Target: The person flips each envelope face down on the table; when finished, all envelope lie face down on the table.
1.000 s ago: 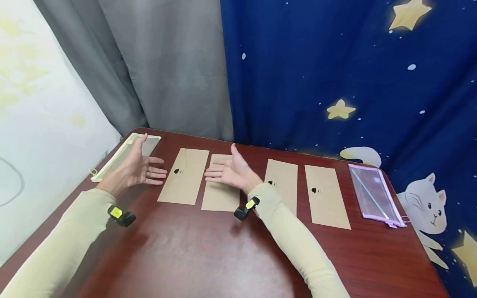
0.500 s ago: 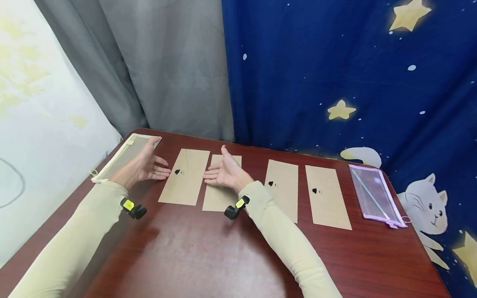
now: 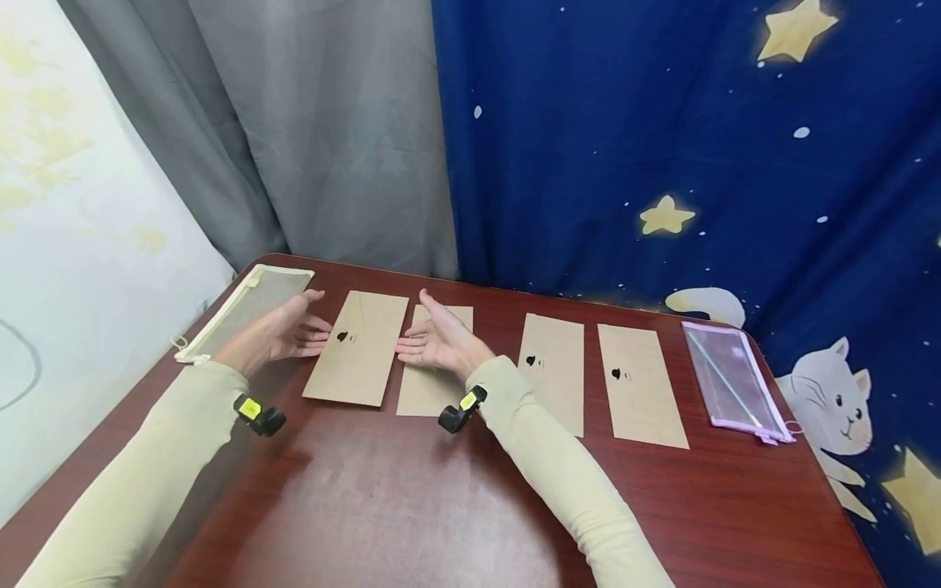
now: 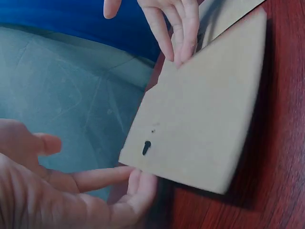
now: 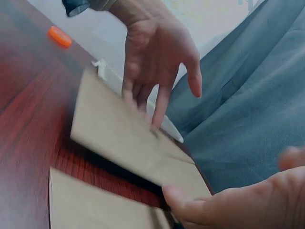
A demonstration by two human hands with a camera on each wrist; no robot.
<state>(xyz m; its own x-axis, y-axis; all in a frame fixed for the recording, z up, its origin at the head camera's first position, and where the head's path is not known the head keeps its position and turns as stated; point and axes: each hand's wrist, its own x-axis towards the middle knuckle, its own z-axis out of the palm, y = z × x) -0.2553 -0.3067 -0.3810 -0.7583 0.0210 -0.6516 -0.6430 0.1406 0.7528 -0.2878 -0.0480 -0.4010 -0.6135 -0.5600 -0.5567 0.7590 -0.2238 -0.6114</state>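
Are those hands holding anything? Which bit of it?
Yes: the leftmost brown paper, by its two long edges, with the left hand at one and the right hand at the other.

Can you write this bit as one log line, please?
left hand: fingers at left edge of leftmost brown sheet | right hand: fingers at its right edge | sheet: near edge raised off table

The right hand [image 3: 444, 341] masks part of the second-from-left rectangular brown-paper sheet [image 3: 424, 394]; the leftmost sheet [image 3: 359, 353] carries print [image 3: 353, 338] too small to read! Both cream fabric sleeves [image 3: 140, 465] run off below.
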